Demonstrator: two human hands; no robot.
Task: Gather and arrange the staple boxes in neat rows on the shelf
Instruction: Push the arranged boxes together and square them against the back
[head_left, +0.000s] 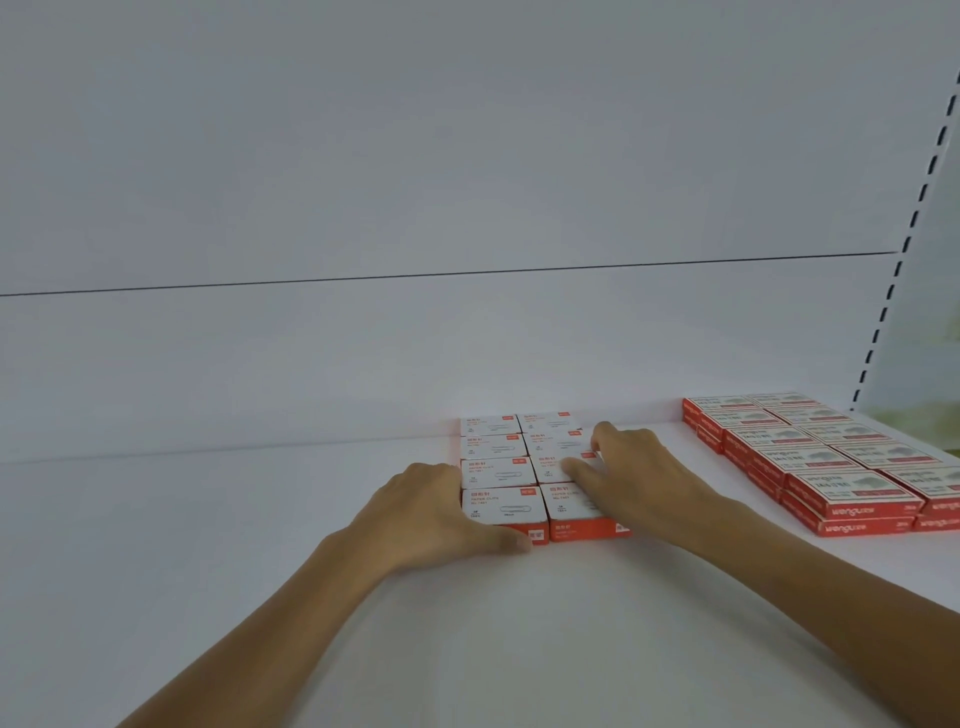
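Bracketing a block of staple boxes, the two hands meet on the white shelf. The boxes have white tops and red sides and lie flat in two columns of four, sides touching. The rear row is close against the back wall; whether it touches cannot be told. The left hand lies flat against the block's left edge at the two front boxes. Its thumb stretches along the red front face of the front-left box. Its grip is apart, pressing, not clamped on anything. The right hand rests on top of the right column with fingers spread and straight. One fingertip is on the third box back and another reaches toward the second row. Its grip is likewise apart, and the palm hangs over the block's right edge. Left of the block the shelf runs bare to the picture's edge, and a broad bare strip lies in front under both forearms. To the right a clear gap separates the block from a stack of red boxes, two layers deep, lined up in two columns and cut off by the picture's right edge. A slotted upright rises behind that stack.
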